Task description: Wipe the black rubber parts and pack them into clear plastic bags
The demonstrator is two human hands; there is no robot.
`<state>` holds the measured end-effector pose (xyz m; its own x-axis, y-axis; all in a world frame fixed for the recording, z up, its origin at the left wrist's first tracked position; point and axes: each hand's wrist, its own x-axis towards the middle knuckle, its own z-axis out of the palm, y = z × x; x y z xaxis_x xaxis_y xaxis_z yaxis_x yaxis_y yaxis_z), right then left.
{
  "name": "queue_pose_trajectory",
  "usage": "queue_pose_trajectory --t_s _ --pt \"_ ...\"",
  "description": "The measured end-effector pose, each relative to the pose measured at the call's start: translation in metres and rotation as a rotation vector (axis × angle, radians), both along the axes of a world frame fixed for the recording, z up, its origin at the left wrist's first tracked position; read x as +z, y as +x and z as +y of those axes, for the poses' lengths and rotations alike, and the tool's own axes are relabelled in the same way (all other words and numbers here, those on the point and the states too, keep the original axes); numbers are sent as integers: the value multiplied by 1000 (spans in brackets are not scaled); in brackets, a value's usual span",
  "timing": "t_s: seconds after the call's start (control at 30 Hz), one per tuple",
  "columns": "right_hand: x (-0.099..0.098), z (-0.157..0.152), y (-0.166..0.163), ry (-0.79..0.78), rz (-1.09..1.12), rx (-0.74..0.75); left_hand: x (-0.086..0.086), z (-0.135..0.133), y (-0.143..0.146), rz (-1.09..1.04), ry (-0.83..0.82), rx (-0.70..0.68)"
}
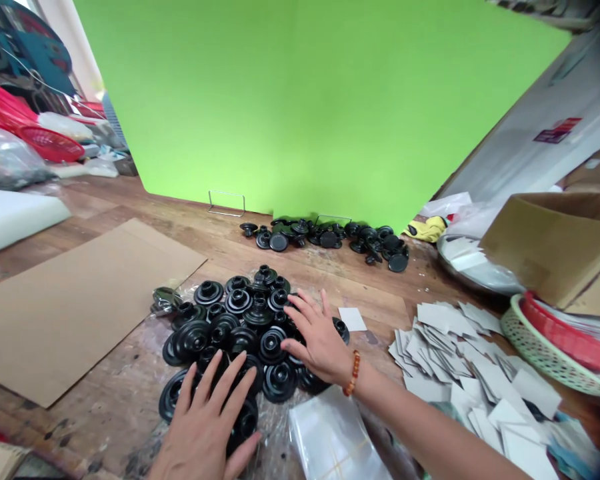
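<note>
Black round stepped parts with hollow centre stubs [239,301] lie heaped on the wooden surface in front of me. Over the near left side of the heap, my left hand [205,420] is spread with its fingers apart. My right hand [317,333], wearing a beaded bracelet [353,373], reaches across the heap's right side, fingers also spread. Neither hand grips a part; whether the fingertips touch the parts below is hard to tell. Below my right wrist lies a stack of clear plastic bags [335,437]. One part in clear wrapping [166,300] sits at the heap's left edge.
A brown cardboard sheet [80,300] lies at left. Behind stands a bright green panel [305,113], more black parts [329,238] along its foot. To the right are scattered white cards [460,353], a pale green basket [545,353], a metal bowl [480,280] and a cardboard box [545,247].
</note>
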<state>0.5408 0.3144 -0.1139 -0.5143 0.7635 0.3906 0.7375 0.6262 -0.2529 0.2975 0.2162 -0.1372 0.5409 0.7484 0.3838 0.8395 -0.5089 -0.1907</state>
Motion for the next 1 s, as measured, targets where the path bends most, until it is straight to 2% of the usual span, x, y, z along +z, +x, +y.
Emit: queue_pose_trajectory --t_s 0.13,0.23,0.33,0.47,0.57,0.67,0.73,0.8,0.9,1.0 --pt "12 21 -22 -136 -48 5 2 0 -6 7 57 -75" --pt "13 17 -35 -175 -39 64 12 5 -14 -80 27 -110" --pt "15 1 -41 -165 -6 163 30 21 -24 -260 -54 -8" --pt "21 -1 -29 -203 119 278 60 66 -39 -491 -167 171" --pt "23 26 -1 -198 330 133 79 110 -42 -563 -243 198" --pt "14 67 31 -334 554 -84 89 155 -31 -561 -408 166" --pt "3 90 43 -468 617 -132 87 184 -15 -515 -547 136" --pt "-9 104 44 -543 619 -114 79 210 4 -484 -624 98" --pt "-20 109 30 -563 593 -48 60 240 31 -481 -644 9" --pt "-19 101 15 -547 528 36 47 256 45 -436 -681 -77"
